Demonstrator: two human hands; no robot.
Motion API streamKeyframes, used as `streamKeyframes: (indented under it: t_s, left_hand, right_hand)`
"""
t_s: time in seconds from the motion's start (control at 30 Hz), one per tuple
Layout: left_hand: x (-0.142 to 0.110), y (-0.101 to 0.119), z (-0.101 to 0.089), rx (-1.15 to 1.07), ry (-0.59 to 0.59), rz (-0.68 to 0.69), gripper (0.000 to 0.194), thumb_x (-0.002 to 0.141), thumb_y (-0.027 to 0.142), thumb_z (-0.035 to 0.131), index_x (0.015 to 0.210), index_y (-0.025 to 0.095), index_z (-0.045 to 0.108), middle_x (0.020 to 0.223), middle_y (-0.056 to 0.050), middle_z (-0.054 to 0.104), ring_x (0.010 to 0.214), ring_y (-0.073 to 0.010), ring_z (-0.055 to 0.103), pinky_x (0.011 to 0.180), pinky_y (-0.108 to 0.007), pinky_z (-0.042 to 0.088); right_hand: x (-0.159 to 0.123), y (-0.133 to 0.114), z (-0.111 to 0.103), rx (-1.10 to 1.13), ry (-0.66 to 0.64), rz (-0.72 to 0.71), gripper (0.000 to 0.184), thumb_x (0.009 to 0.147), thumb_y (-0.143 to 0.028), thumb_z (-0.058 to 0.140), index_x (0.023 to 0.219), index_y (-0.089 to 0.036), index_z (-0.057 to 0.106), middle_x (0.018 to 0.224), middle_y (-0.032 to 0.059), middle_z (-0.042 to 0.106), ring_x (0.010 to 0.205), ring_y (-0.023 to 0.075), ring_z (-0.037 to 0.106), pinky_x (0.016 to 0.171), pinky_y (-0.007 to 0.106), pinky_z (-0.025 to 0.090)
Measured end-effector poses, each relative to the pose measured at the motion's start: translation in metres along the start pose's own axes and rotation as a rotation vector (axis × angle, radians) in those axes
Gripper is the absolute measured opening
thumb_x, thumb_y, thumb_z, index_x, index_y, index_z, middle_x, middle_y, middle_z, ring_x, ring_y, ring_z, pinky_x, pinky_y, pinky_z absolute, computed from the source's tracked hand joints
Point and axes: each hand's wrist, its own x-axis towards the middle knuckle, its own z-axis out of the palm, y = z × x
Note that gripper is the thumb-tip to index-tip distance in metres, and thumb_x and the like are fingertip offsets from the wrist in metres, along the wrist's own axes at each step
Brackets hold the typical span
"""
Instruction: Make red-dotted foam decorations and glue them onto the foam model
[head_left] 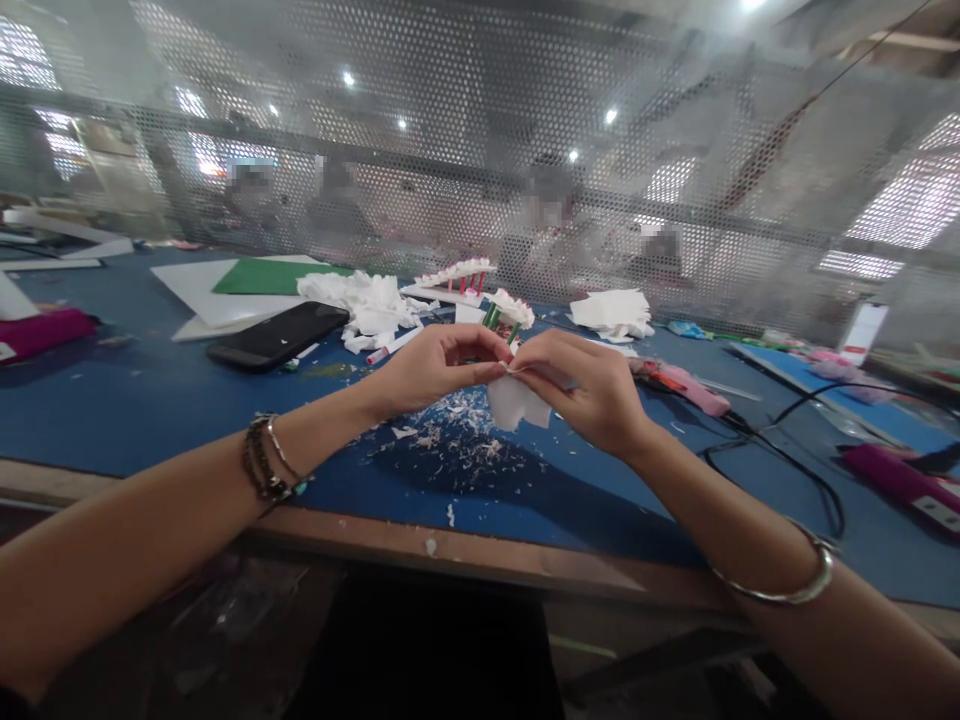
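Observation:
A small piece of thin white paper (pixel 517 402) hangs between my two hands above the blue table. My left hand (pixel 442 365) pinches its upper edge between thumb and fingertips. Close beside it, my right hand (pixel 585 385) grips the same piece, fingers curled and pressed together. The fingertips nearly meet, so the exact pinch point is partly hidden. Below lies a scatter of tiny white paper shreds (pixel 465 435). Just behind my hands stand green sticks (pixel 492 317) topped by a crumpled white piece (pixel 514 305).
A black phone (pixel 277 336), crumpled white paper (pixel 367 300) and a green sheet (pixel 277 277) lie left. At right are a white paper stack (pixel 611 312), a pink glue gun (pixel 682 385), black cables (pixel 795 460) and a purple power strip (pixel 900 485). A perforated metal screen (pixel 450 130) rises behind.

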Motion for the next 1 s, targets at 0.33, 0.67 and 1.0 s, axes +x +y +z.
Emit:
streamKeyframes:
  t_s: [0.33, 0.67, 1.0]
  left_hand:
    - [-0.0003, 0.0096, -0.0052, 0.173, -0.045, 0.139, 0.001, 0.070, 0.012, 0.056, 0.071, 0.013, 0.057, 0.073, -0.002, 0.055, 0.069, -0.0086, 0.052, 0.059, -0.017, 0.044]
    - [-0.0012, 0.0102, -0.0065, 0.115, -0.087, 0.147, 0.005, 0.069, 0.012, 0.057, 0.071, 0.015, 0.054, 0.072, 0.000, 0.053, 0.071, -0.0088, 0.053, 0.064, -0.019, 0.047]
    - [-0.0017, 0.0038, 0.0004, 0.023, -0.036, 0.032, 0.010, 0.067, 0.017, 0.060, 0.074, 0.014, 0.054, 0.068, 0.001, 0.055, 0.064, -0.0080, 0.054, 0.058, -0.017, 0.047]
  right_hand:
    - [0.0014, -0.0009, 0.0012, 0.020, 0.026, -0.039, 0.009, 0.079, -0.012, 0.049, 0.080, -0.020, 0.053, 0.075, 0.0016, 0.059, 0.071, 0.0097, 0.054, 0.065, 0.024, 0.044]
    - [0.0003, -0.0004, 0.0030, 0.058, 0.071, -0.073, 0.011, 0.077, -0.010, 0.050, 0.080, -0.019, 0.055, 0.075, 0.0024, 0.058, 0.071, 0.0100, 0.055, 0.065, 0.024, 0.045]
    - [-0.0018, -0.0011, 0.0039, 0.110, 0.109, -0.073, 0.015, 0.076, -0.007, 0.050, 0.078, -0.020, 0.057, 0.075, 0.0017, 0.060, 0.073, 0.0102, 0.057, 0.067, 0.025, 0.047]
